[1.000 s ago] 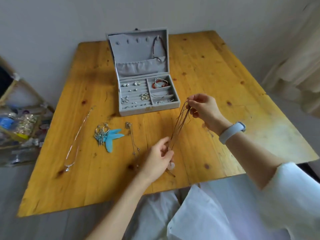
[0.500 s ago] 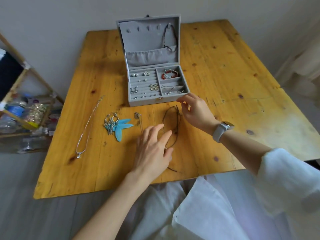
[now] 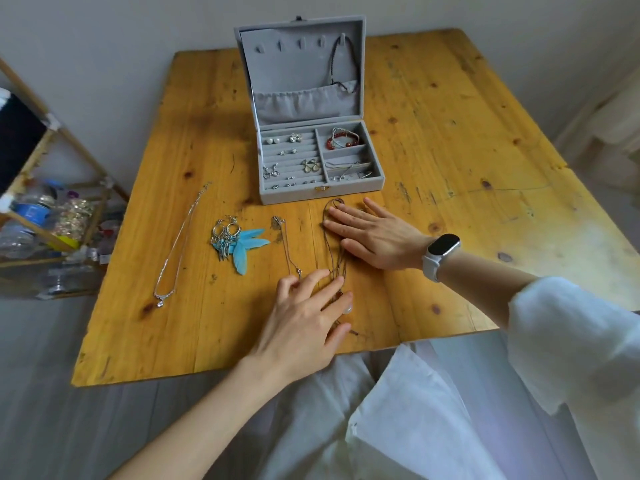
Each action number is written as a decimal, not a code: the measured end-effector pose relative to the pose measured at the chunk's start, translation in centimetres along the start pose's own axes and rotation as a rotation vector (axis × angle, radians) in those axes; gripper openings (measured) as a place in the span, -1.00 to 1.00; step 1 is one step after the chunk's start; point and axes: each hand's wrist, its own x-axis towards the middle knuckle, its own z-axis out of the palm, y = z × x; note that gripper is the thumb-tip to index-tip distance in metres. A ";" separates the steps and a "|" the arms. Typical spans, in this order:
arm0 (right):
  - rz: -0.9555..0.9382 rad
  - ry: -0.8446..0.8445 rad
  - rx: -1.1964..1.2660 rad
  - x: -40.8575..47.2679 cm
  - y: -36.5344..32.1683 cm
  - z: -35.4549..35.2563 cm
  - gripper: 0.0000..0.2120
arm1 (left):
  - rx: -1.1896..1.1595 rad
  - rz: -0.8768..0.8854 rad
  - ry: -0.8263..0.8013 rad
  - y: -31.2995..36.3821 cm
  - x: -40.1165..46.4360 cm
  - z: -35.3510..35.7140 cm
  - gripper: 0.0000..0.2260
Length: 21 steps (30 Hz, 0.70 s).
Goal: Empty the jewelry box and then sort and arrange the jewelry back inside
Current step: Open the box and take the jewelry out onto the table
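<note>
**Laying the Cord Necklace Flat on the Table**

Near the front edge of the table (image 3: 450, 140), the left hand (image 3: 304, 327) lies open, fingers spread, pressing the lower end of the brown cord necklace (image 3: 334, 251). It grips nothing. Just beyond, the right hand (image 3: 374, 237) rests flat, palm down, fingers extended over the cord's upper loop. It also grips nothing.

To do this step well, judge as follows: keep both palms light, draw the strands straight and parallel, and separate any crossings before lifting away, since thin cord tangles readily.

Left of the cord lie a short chain (image 3: 287, 244), feather earrings (image 3: 239, 242) and a silver necklace (image 3: 176, 251), each apart.

Toward the back edge stands the jewelry box (image 3: 304, 109), lid open, with earrings, bracelets and one hanging cord inside; emptying is not yet finished.

No readable writing or brand is visible.
</note>
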 end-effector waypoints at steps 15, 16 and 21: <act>0.211 0.561 0.251 2.5 3.7 -6.7 -0.74 | -0.053 -0.095 0.238 -6.3 10.6 -3.4 -0.65; 0.269 0.595 0.258 3.3 4.5 -7.6 -0.74 | -0.047 -0.118 0.248 -7.1 12.1 -4.0 -0.66; 0.514 0.713 0.358 7.8 8.0 -11.6 -0.70 | 0.051 -0.218 0.300 -11.2 19.4 -6.1 -0.59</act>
